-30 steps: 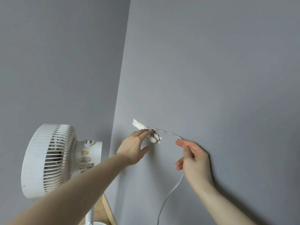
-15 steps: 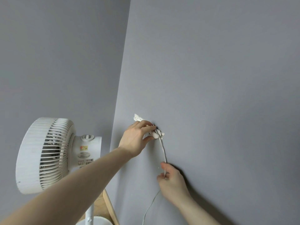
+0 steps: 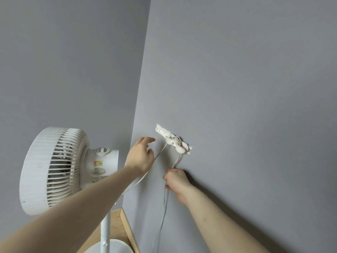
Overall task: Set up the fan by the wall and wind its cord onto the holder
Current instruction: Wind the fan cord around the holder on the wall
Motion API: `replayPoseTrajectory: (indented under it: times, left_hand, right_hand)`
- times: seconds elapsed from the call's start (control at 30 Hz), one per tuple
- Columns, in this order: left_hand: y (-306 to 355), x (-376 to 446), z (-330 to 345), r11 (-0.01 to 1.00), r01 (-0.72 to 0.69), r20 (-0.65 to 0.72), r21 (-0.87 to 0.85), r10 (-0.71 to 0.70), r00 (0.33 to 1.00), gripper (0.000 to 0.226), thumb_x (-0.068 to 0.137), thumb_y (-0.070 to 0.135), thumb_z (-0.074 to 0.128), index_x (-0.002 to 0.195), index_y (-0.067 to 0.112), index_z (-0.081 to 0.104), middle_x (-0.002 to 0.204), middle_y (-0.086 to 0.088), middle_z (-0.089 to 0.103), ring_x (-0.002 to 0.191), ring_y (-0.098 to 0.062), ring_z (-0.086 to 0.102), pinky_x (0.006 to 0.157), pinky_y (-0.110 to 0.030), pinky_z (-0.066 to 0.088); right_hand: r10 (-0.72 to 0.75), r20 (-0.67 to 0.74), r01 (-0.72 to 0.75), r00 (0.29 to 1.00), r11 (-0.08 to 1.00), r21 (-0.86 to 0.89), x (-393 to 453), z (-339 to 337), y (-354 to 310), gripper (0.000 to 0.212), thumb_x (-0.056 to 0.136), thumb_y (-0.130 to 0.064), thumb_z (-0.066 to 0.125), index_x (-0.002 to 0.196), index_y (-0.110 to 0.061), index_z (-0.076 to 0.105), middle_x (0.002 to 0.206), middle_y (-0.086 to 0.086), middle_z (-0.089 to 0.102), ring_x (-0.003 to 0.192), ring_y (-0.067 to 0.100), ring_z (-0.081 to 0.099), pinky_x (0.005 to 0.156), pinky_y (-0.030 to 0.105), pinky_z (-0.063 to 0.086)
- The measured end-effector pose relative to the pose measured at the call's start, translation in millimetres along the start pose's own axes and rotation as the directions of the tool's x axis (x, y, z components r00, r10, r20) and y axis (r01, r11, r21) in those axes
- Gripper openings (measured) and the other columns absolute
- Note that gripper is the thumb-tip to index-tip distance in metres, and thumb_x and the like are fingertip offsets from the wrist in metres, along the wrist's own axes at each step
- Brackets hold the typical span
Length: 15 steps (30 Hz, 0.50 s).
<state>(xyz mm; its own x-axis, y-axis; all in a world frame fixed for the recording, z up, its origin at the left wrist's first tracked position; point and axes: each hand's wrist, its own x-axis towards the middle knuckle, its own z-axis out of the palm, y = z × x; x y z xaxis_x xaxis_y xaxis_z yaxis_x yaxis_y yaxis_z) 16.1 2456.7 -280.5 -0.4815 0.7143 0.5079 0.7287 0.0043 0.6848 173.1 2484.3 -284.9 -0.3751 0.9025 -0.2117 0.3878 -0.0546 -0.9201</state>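
The white fan (image 3: pixel 54 170) stands on its pole in the corner at the left, its round base (image 3: pixel 113 246) at the bottom edge. A small white holder (image 3: pixel 173 141) is fixed to the right wall, with turns of the white cord (image 3: pixel 177 159) wrapped around it. My right hand (image 3: pixel 176 181) is shut on the cord just below the holder, and the cord hangs on down the wall from it. My left hand (image 3: pixel 140 156) is left of the holder with its fingers apart and off it. A second strand of cord runs from the holder behind that hand toward the fan.
Two grey walls meet in a corner (image 3: pixel 140 106) between fan and holder. A wooden skirting board (image 3: pixel 128 227) and a patch of wooden floor show at the bottom beside the fan pole (image 3: pixel 106 229).
My left hand has come off the holder and moved left, fingers spread. My right hand brought the cord down from the holder's right side and now grips it closer below the holder.
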Motion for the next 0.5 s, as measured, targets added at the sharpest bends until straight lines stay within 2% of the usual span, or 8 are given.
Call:
replayPoseTrajectory:
  times: [0.03, 0.07, 0.13, 0.2, 0.3, 0.4, 0.43, 0.5]
  left_hand:
    - [-6, 0, 0, 0.993, 0.114, 0.071, -0.032, -0.112, 0.991, 0.047, 0.091, 0.007, 0.043, 0.134, 0.022, 0.059, 0.136, 0.002, 0.056, 0.12, -0.019, 0.056, 0.098, -0.027, 0.042]
    - [-11, 0, 1, 0.975, 0.216, 0.157, -0.049, -0.206, 0.966, 0.047, 0.092, 0.01, 0.041, 0.134, 0.021, 0.06, 0.136, 0.001, 0.058, 0.123, -0.021, 0.055, 0.102, -0.027, 0.041]
    - [-18, -1, 2, 0.921, 0.376, 0.31, -0.103, -0.329, 0.892, 0.049, 0.088, 0.019, 0.041, 0.132, 0.02, 0.062, 0.134, -0.002, 0.061, 0.124, -0.025, 0.055, 0.108, -0.03, 0.041]
    - [-20, -3, 6, 0.853, 0.482, 0.389, -0.199, -0.383, 0.838, 0.047, 0.086, 0.022, 0.04, 0.126, 0.014, 0.063, 0.115, -0.009, 0.067, 0.1, -0.027, 0.062, 0.096, -0.032, 0.05]
    - [-13, -5, 10, 0.787, 0.546, 0.456, -0.286, -0.389, 0.8, 0.039, 0.099, 0.012, 0.033, 0.129, 0.009, 0.057, 0.094, -0.011, 0.069, 0.069, -0.024, 0.062, 0.061, -0.026, 0.048]
    - [-9, -4, 17, 0.766, 0.558, 0.475, -0.319, -0.381, 0.794, 0.043, 0.097, 0.01, 0.031, 0.128, 0.014, 0.059, 0.097, -0.007, 0.077, 0.06, -0.021, 0.061, 0.051, -0.025, 0.035]
    - [-7, -5, 17, 0.758, 0.564, 0.481, -0.328, -0.38, 0.79, 0.045, 0.095, 0.009, 0.031, 0.126, 0.016, 0.062, 0.098, -0.005, 0.077, 0.062, -0.021, 0.062, 0.051, -0.026, 0.032]
    - [-4, -6, 16, 0.733, 0.581, 0.5, -0.353, -0.378, 0.78, 0.047, 0.093, 0.007, 0.03, 0.118, 0.019, 0.068, 0.1, -0.001, 0.076, 0.07, -0.02, 0.067, 0.051, -0.027, 0.027]
  right_hand:
    - [0.009, 0.002, -0.009, 1.0, 0.999, 0.043, 2, 1, -6, 0.047, 0.091, 0.005, 0.05, 0.137, 0.014, 0.046, 0.137, 0.031, 0.055, 0.098, 0.016, 0.037, 0.105, 0.051, 0.048]
    - [0.016, 0.01, -0.017, 1.0, 0.996, 0.085, 3, 1, -11, 0.044, 0.093, 0.006, 0.049, 0.136, 0.013, 0.049, 0.134, 0.029, 0.057, 0.109, 0.034, 0.06, 0.107, 0.052, 0.046]
    - [0.023, 0.033, -0.027, 0.999, 0.989, 0.144, 6, 1, -22, 0.04, 0.096, 0.006, 0.047, 0.135, 0.01, 0.05, 0.143, 0.023, 0.05, 0.132, 0.037, 0.051, 0.107, 0.049, 0.048]
    - [0.005, 0.046, -0.013, 0.999, 0.983, 0.186, 9, 3, -31, 0.041, 0.097, 0.008, 0.045, 0.137, 0.012, 0.047, 0.149, 0.023, 0.043, 0.139, 0.036, 0.041, 0.108, 0.047, 0.048]
    - [-0.034, 0.062, 0.017, 0.998, 0.964, 0.264, 11, 7, -41, 0.041, 0.095, 0.012, 0.041, 0.136, 0.015, 0.047, 0.142, 0.029, 0.049, 0.129, 0.04, 0.051, 0.107, 0.049, 0.048]
    - [-0.084, 0.087, 0.059, 0.993, 0.963, 0.264, 13, 10, -42, 0.038, 0.095, 0.012, 0.04, 0.121, 0.001, 0.065, 0.095, 0.002, 0.067, 0.083, 0.014, 0.064, 0.106, 0.048, 0.049]
    - [-0.095, 0.097, 0.071, 0.991, 0.971, 0.226, 14, 10, -41, 0.039, 0.095, 0.01, 0.042, 0.124, -0.003, 0.064, 0.093, 0.0, 0.068, 0.082, 0.014, 0.065, 0.107, 0.047, 0.048]
    - [-0.111, 0.117, 0.091, 0.987, 0.982, 0.164, 13, 10, -37, 0.046, 0.095, 0.004, 0.047, 0.135, -0.011, 0.061, 0.112, 0.001, 0.071, 0.101, 0.015, 0.068, 0.102, 0.04, 0.048]
